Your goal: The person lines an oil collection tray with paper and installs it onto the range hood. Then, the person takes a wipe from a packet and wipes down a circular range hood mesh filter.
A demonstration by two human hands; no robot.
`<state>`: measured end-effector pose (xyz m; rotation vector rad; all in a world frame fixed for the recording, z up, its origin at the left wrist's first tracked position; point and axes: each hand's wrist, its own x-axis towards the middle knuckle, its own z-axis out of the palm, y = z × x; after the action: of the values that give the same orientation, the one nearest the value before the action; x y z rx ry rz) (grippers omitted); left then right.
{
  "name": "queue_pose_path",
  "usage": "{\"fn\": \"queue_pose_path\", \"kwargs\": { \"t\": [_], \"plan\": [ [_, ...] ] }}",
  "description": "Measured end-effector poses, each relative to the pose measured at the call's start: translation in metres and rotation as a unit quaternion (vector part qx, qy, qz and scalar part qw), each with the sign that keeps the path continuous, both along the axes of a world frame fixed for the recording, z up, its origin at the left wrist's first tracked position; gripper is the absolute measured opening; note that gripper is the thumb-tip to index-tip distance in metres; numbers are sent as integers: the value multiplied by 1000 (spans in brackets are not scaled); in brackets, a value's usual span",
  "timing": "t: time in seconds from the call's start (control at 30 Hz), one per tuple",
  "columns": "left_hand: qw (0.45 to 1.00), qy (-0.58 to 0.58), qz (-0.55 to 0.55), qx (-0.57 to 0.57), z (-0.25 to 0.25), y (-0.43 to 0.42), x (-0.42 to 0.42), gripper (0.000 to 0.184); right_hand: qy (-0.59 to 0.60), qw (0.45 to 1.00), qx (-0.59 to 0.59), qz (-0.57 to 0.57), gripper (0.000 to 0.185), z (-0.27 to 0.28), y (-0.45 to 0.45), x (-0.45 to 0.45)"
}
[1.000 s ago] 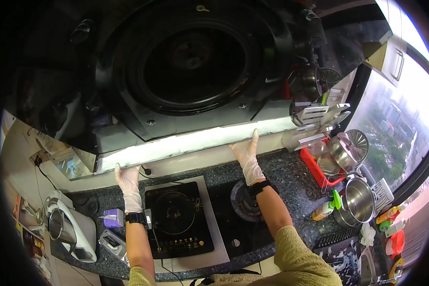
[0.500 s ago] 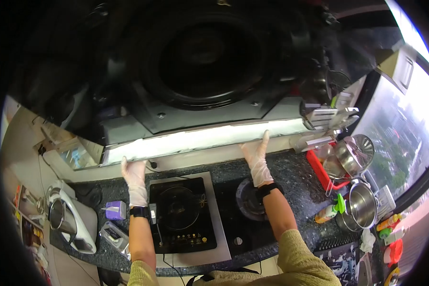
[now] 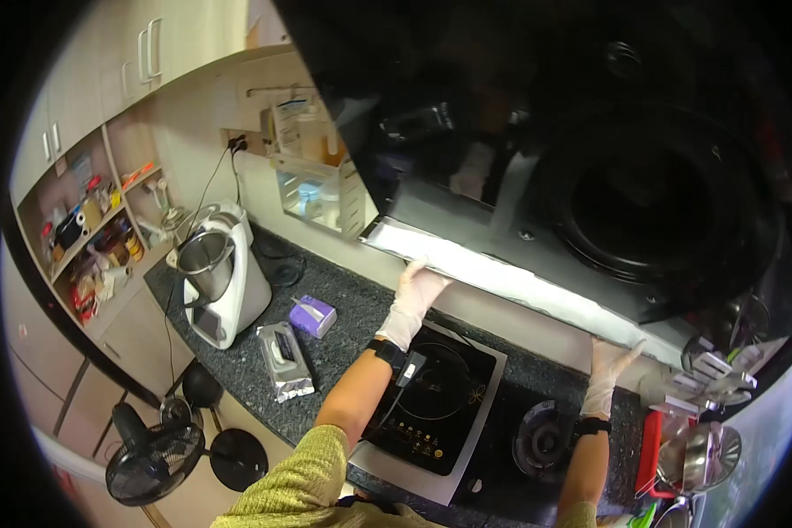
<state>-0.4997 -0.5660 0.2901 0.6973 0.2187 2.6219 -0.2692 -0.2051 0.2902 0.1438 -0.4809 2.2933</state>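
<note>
A long strip with a bright white face (image 3: 502, 277) runs along the lower edge of a black range hood (image 3: 466, 150). My left hand (image 3: 419, 292), in a thin whitish glove, grips its lower edge near the left end, thumb in front and the other fingers mostly hidden beneath. Farther right, my right hand (image 3: 609, 365) wears the same kind of glove and holds that edge near the other end, its thumb stretched along the front. Below sit a black induction cooktop (image 3: 431, 396) and a round gas burner (image 3: 541, 437).
On the dark counter stand a white food processor (image 3: 238, 290), a purple tissue pack (image 3: 313, 317) and a silver wipes pack (image 3: 285, 363). Utensils (image 3: 722, 374) and a red dish rack (image 3: 649, 449) are at the right. A black fan (image 3: 154, 462) stands at the lower left.
My view has swung left, bringing in the shelves, cupboards and fan. Both hands remain at the strip's lower edge, and its left end now sits close to my left hand.
</note>
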Motion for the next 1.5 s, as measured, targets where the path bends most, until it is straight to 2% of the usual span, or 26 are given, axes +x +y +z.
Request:
{"fn": "queue_pose_path", "kwargs": {
  "t": [0.27, 0.37, 0.53, 0.83, 0.9, 1.0, 1.1, 1.2, 1.3, 1.33, 1.4, 1.47, 1.5],
  "plan": [
    [1000, 6, -4, 14, -1, 0, -4, 59, -14, 1000, 10, -20, 81, 0, -2, -4],
    [1000, 15, 1, 4, -9, 0, -14, 66, -15, 1000, 0, -21, 79, -2, -1, -6],
    [1000, 9, 7, -14, 4, 2, -17, 67, -11, 1000, 14, -10, 78, 2, -3, -8],
    [999, -11, -31, -21, 0, 15, -36, 70, -73, 997, 6, -36, 92, 8, 0, -22],
    [999, 12, -33, -29, -2, 18, -44, 75, -82, 996, 32, -29, 95, 2, 7, -22],
    [999, 12, -6, -41, 4, 21, -44, 76, -88, 994, 56, -17, 100, 7, 5, -29],
    [999, 6, -29, -28, 1, 23, -53, 73, -86, 994, 71, -3, 106, 5, 12, -31],
    [998, 15, -16, -51, 2, 27, -60, 77, -73, 994, 84, -5, 113, 0, 21, -40],
    [999, 18, -31, -26, 0, 32, -65, 87, -78, 991, 109, -12, 119, 1, 23, -43],
    [998, 43, 4, -55, 0, 34, -64, 108, -83, 989, 120, -14, 120, 2, 21, -41],
    [1000, -17, 13, 8, -12, 44, -74, 117, -82, 991, 103, -8, 119, 0, 23, -42],
    [997, -61, 36, 22, -24, 54, -87, 127, -83, 993, 78, -7, 117, -2, 25, -43],
    [994, -91, 44, 28, -28, 57, -90, 125, -84, 995, 61, -9, 116, -1, 25, -46]
  ]
}}
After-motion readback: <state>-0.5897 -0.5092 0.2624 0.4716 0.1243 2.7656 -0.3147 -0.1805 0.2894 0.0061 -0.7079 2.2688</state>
